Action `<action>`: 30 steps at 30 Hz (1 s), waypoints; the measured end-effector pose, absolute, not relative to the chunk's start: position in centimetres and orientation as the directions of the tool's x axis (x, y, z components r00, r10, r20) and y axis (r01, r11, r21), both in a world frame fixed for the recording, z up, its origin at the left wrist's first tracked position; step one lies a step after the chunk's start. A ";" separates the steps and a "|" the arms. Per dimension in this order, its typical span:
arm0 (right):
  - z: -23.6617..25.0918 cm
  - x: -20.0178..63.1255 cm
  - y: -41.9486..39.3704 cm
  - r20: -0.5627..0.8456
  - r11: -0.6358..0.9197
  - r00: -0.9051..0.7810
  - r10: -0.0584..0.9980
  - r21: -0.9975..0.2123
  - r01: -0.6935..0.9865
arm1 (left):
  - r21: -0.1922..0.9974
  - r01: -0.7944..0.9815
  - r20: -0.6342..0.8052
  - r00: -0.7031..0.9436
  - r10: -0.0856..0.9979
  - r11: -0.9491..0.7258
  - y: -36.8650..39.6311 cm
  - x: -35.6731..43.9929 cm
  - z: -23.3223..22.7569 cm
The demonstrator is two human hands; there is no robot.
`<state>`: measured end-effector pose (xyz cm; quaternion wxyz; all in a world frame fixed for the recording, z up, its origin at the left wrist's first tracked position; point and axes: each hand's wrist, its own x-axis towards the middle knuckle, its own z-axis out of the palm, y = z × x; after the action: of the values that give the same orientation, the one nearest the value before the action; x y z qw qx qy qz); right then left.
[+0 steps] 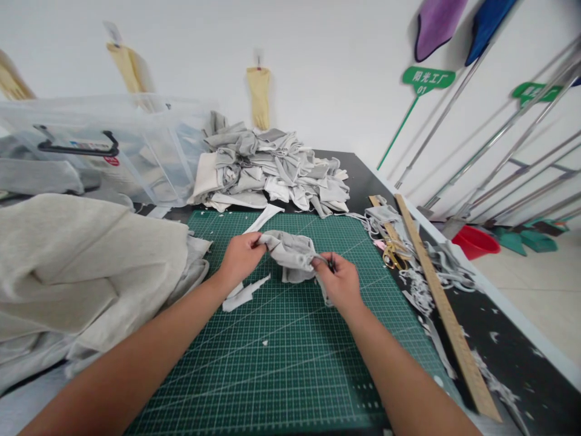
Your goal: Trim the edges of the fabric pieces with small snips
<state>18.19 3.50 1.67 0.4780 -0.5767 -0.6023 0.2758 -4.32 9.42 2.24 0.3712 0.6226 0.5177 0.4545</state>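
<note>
A crumpled piece of light grey fabric point(293, 254) is stretched between my two hands, just above the green cutting mat point(281, 351). My left hand point(241, 257) pinches its left end between thumb and fingers. At the other end, my right hand point(339, 281) is closed on the fabric's edge, and a strip of it hangs below those fingers. Something small and dark shows between the right fingers; its kind I cannot make out. White fabric scraps point(245, 295) lie on the mat close to my left hand.
A big heap of grey cloth point(91, 260) lies left, before a clear plastic bin point(149, 145). Cut fabric pieces point(276, 163) are piled at the back. Along the right are a long wooden ruler point(447, 303), gold-handled scissors point(394, 255) and thread scraps point(417, 290).
</note>
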 end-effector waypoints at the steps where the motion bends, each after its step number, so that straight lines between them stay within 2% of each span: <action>1: 1.7 18.4 3.7 0.243 0.167 0.216 0.946 -0.934 0.317 | 0.920 0.346 0.184 0.033 0.982 -0.184 9.5 -4.5 2.1; 5: 1.5 19.2 4.6 0.115 0.172 0.457 0.882 -0.982 -0.084 | 0.892 0.419 0.184 -0.002 0.983 -0.166 9.6 -4.8 2.0; 8: 1.3 19.4 5.1 -0.013 0.149 0.501 0.865 -0.948 -0.282 | 0.898 0.413 0.166 -0.007 0.986 -0.149 9.9 -4.9 2.2; 11: 1.4 19.5 5.4 -0.089 0.142 0.511 0.855 -0.907 -0.397 | 0.922 0.369 0.142 -0.034 0.989 -0.119 10.3 -5.2 2.3; 16: 1.4 19.7 5.3 -0.096 0.131 0.507 0.857 -0.910 -0.394 | 0.972 0.214 0.123 -0.101 0.987 -0.099 10.6 -5.4 2.3; 24: 1.4 19.5 5.1 -0.048 0.135 0.478 0.877 -0.930 -0.342 | 0.979 -0.206 -0.019 -0.104 0.994 -0.003 10.6 -4.6 3.0; 27: 1.6 19.2 4.8 -0.047 0.110 0.436 0.899 -0.938 -0.328 | 0.940 -0.323 -0.119 -0.014 0.993 0.108 10.2 -3.8 3.0; 30: 1.8 18.8 4.6 -0.062 0.085 0.392 0.918 -0.934 -0.348 | 0.897 -0.356 -0.213 0.174 0.961 0.264 8.8 -2.8 2.8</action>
<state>18.76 4.56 1.78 0.6763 -0.4884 -0.2920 0.4678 -2.82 8.83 2.80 0.6755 0.3615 0.4188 0.4874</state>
